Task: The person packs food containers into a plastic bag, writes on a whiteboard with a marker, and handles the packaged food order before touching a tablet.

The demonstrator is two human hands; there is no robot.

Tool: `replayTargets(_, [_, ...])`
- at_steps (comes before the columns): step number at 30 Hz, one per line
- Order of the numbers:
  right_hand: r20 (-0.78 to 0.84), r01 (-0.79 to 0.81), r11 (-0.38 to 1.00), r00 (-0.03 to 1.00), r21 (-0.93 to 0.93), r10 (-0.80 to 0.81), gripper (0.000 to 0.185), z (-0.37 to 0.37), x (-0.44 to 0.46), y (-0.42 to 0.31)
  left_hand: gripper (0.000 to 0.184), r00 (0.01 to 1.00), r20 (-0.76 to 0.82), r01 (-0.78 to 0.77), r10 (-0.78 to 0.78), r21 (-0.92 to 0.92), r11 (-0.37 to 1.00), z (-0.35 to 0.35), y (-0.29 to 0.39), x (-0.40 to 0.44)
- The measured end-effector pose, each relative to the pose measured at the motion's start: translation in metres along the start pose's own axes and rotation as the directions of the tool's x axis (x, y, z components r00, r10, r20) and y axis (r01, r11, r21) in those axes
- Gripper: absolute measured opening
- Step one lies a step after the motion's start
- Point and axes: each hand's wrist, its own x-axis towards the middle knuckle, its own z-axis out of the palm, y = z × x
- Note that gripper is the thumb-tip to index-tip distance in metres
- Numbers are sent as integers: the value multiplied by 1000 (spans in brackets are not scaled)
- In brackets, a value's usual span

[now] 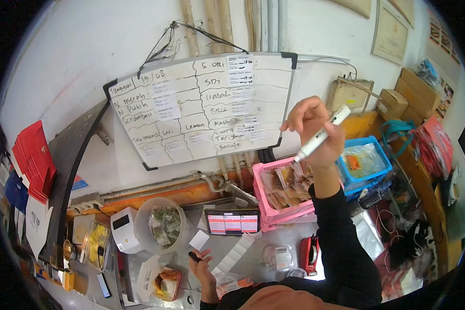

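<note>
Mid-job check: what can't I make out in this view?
In the head view:
Dark object: small, partly covered by the left hand; identity unclear.
White marker in the right hand: lettering too small.
Pink basket: some contents hidden behind the right wrist.
Whiteboard labels: print too small.
Tablet: text too small.

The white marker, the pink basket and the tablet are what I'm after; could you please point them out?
White marker (312, 144), head view: on its barrel.
Pink basket (288, 215), head view: on its front wall.
Tablet (233, 223), head view: on the middle of its screen.
</note>
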Motion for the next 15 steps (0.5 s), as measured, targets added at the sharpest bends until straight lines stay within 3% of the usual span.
replayTargets(4, [-161,-21,964,987,-266,-23,49,-11,13,32,28,999,-1,36,-36,-3,999,-2,-4,4])
replayTargets(10, [-207,148,833,932,-533,-298,35,-11,58,60,27,999,-14,44,-45,-8,999,0,-1,9])
replayTargets(11, [-216,158,872,934,-463,-284,23,-16,61,63,25,999,-21,44,-44,6,999,1,-1,10])
replayTargets(15, [-306,207,863,876,-461,-373,16,-26,73,77,17,999,-33,28,-26,65,997,-2,-5,15])
